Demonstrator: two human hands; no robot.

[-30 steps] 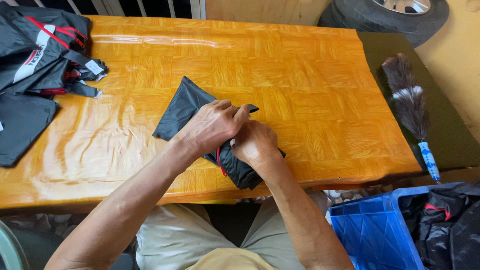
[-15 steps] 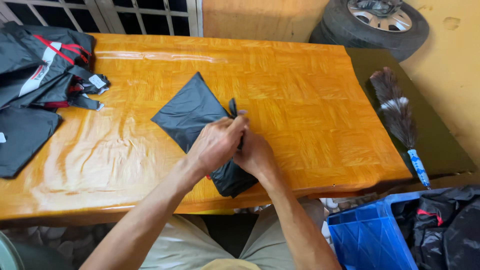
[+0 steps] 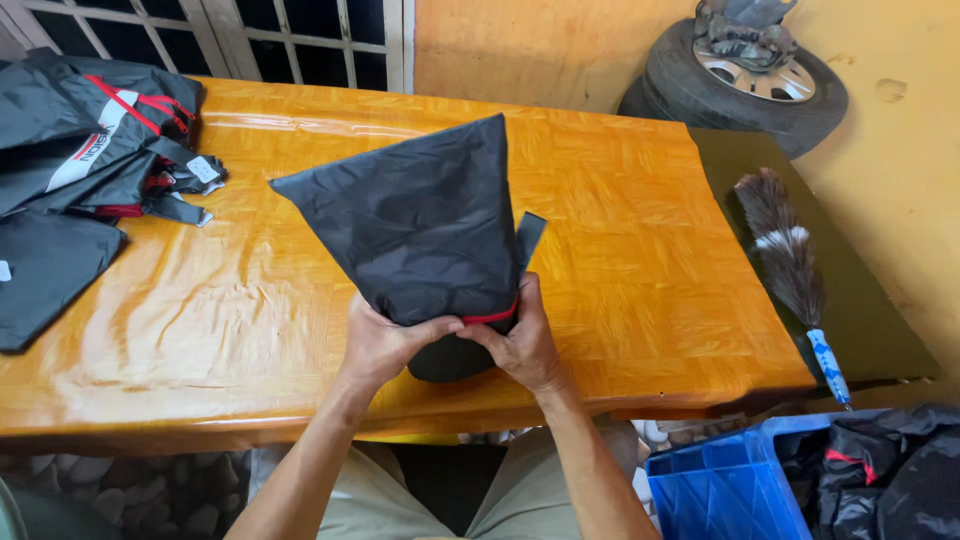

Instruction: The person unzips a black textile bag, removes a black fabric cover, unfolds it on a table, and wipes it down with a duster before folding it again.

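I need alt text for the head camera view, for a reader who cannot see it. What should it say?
Two bare hands, the left hand and the right hand, hold a black fabric pouch with red trim above a glossy orange wooden table. More black fabric items lie at the table's left end; a feather duster, a car wheel and a blue crate are on the right.
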